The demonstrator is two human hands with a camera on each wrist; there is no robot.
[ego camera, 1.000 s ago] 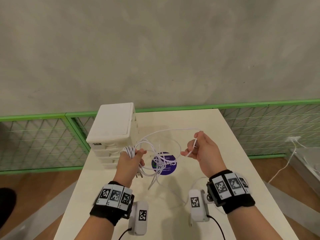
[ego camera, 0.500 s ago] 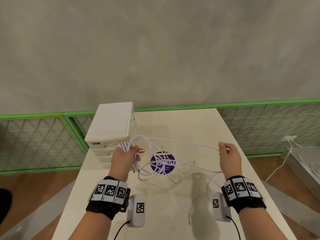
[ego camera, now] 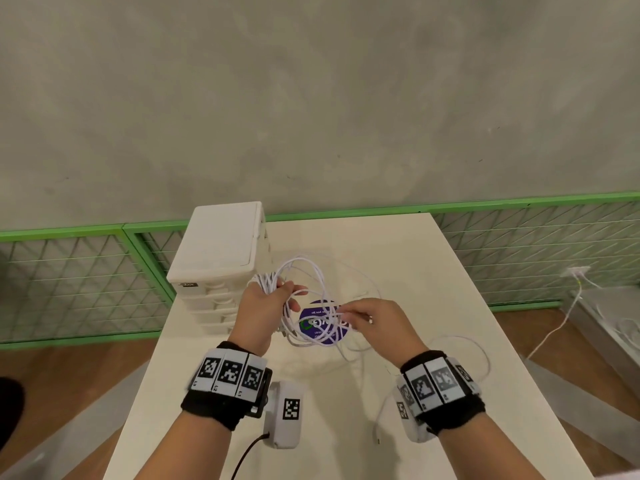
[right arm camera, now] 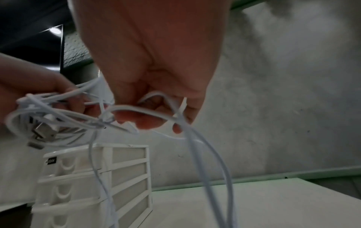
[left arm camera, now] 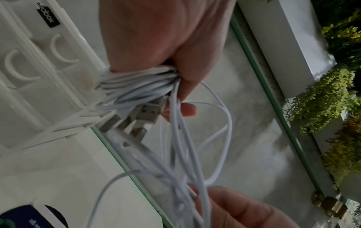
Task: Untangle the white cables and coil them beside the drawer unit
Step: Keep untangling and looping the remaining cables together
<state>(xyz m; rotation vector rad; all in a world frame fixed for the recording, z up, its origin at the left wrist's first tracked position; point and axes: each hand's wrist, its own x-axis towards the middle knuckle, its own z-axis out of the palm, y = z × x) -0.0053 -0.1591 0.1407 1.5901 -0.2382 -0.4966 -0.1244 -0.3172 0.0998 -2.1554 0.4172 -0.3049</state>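
My left hand (ego camera: 268,304) grips a bundle of white cables (ego camera: 273,280) looped through its fist, just right of the white drawer unit (ego camera: 218,258). In the left wrist view the looped cables (left arm camera: 136,83) cross the palm and several USB plugs (left arm camera: 148,113) hang below the fingers (left arm camera: 185,108). My right hand (ego camera: 372,320) is close beside it over the table, pinching one white cable strand (right arm camera: 166,100) between thumb and fingers (right arm camera: 148,121). Loose cable loops (ego camera: 322,327) hang between both hands down to the table, and one cable (ego camera: 474,344) trails right past my right wrist.
A round purple sticker (ego camera: 323,323) lies on the cream table (ego camera: 415,271) under the cables. The table's far edge meets a green-framed mesh fence (ego camera: 519,237) and a grey wall. A cable end (ego camera: 379,439) rests near the front right. Another white cable (ego camera: 554,330) runs on the floor at right.
My right hand has swung back left from the table's right side to just beside the left hand, bringing its strand to the bundle. The left hand has kept its grip by the drawer unit.
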